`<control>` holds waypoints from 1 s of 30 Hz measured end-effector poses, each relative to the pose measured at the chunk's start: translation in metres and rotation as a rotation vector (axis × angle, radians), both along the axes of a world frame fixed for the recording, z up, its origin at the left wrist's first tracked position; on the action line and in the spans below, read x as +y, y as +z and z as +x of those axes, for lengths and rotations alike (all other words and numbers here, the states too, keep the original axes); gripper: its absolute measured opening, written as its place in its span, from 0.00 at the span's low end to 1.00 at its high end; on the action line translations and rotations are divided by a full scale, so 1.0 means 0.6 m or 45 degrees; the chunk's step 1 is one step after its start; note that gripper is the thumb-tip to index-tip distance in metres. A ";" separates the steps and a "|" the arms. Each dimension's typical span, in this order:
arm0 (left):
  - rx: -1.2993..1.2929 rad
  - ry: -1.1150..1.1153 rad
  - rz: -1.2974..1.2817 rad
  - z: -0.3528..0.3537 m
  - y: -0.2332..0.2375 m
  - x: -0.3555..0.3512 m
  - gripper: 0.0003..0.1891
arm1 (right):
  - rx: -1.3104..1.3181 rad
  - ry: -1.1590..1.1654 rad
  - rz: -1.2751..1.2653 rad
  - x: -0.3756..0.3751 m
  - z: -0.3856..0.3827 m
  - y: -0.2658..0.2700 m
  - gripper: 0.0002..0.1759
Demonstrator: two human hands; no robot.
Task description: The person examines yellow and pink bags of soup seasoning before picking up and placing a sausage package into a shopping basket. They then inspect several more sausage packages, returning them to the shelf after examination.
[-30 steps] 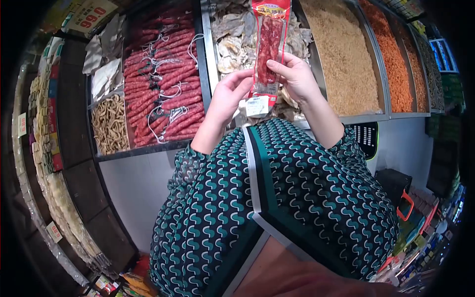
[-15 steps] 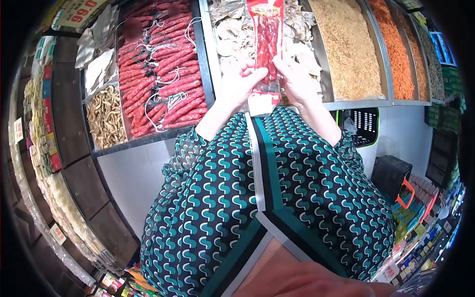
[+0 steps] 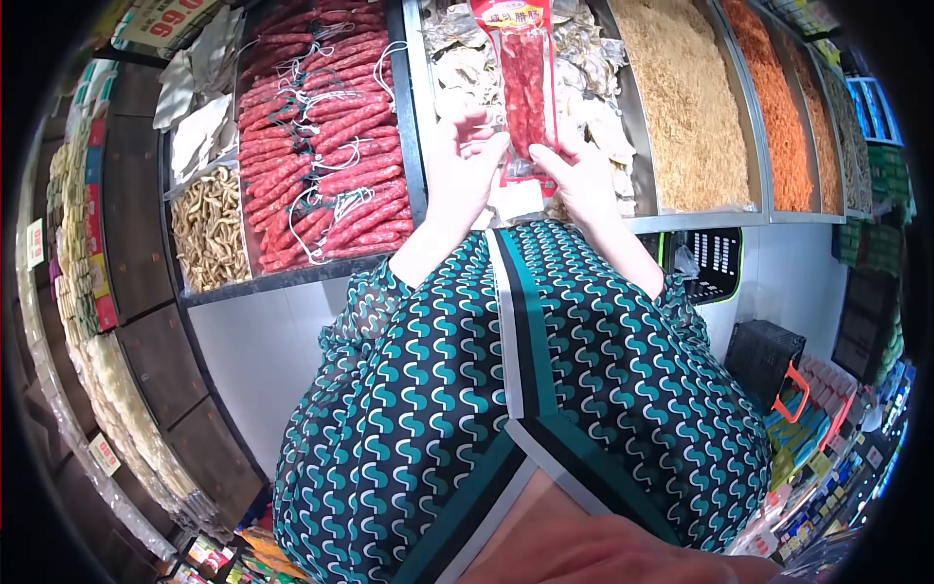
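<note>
- A shopper's two hands met at the lower part of a red-trimmed sausage packet, which stood lengthwise in front of the chest, over a bin of pale dried goods.
- The right hand was clamped on the packet, thumb pressed to its front near the right edge, fingers largely hidden behind.
- The left hand had its thumb at the opposite edge and its fingers loosely curled beside it; whether it gripped could not be told.
- Both forearms angled inward from patterned sleeves.
- A white sticker showed below the thumbs.
</note>
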State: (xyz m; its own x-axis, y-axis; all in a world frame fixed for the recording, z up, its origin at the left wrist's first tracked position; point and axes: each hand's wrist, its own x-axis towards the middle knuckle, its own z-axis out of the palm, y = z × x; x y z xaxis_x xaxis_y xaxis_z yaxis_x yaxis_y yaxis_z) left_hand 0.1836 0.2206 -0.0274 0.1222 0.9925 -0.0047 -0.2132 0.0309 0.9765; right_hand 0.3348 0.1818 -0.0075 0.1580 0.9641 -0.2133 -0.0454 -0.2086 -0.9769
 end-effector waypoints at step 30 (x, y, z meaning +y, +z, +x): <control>-0.454 -0.057 -0.269 -0.029 -0.006 0.026 0.16 | -0.119 0.295 -0.215 -0.012 0.006 0.005 0.17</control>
